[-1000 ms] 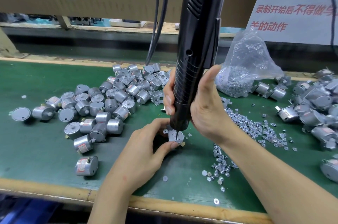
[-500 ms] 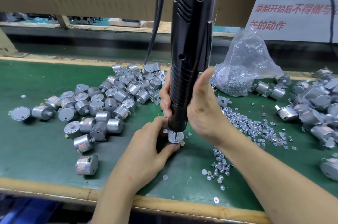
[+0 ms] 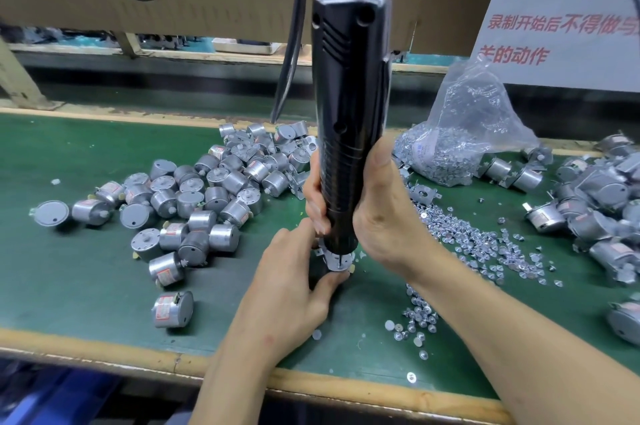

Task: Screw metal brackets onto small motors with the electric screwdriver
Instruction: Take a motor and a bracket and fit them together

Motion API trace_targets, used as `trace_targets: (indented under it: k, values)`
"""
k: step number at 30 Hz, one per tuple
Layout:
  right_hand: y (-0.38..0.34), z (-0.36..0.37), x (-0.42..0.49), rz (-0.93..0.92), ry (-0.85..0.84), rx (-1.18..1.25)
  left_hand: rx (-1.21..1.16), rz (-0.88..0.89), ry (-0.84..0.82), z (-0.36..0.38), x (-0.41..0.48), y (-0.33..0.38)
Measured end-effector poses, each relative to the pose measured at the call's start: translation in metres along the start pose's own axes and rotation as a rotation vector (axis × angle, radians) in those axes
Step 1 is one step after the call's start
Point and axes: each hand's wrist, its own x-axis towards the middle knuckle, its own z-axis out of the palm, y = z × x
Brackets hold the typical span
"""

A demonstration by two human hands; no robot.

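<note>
My right hand (image 3: 377, 213) grips the lower barrel of the black electric screwdriver (image 3: 348, 102), which stands upright with its tip down on a metal bracket (image 3: 334, 260). That bracket sits on top of a small motor held upright on the green mat; the motor body is hidden inside my left hand (image 3: 291, 289), whose thumb and fingers curl round it just below the tip. The screwdriver hangs from a cord at the top of the view.
A heap of silver motors (image 3: 194, 202) lies to the left, one stray motor (image 3: 172, 309) near the front edge. Loose screws (image 3: 478, 244) are scattered to the right, behind them a plastic bag of screws (image 3: 460, 144). More bracketed motors (image 3: 595, 209) pile at far right.
The screwdriver has shifted slightly left and come down onto the bracket, standing straighter. My left hand has kept hold of the motor in the same place.
</note>
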Motion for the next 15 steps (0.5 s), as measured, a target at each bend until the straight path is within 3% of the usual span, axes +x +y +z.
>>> trace_targets:
  k: [9, 15]
  values:
    - [0.004, 0.002, 0.000, 0.014, 0.127, -0.034, 0.016, -0.016, -0.017, 0.001, 0.001, 0.002]
    - [-0.011, -0.019, 0.003, -0.013, 0.047, 0.220, 0.007, -0.035, -0.021, 0.003, -0.001, 0.000]
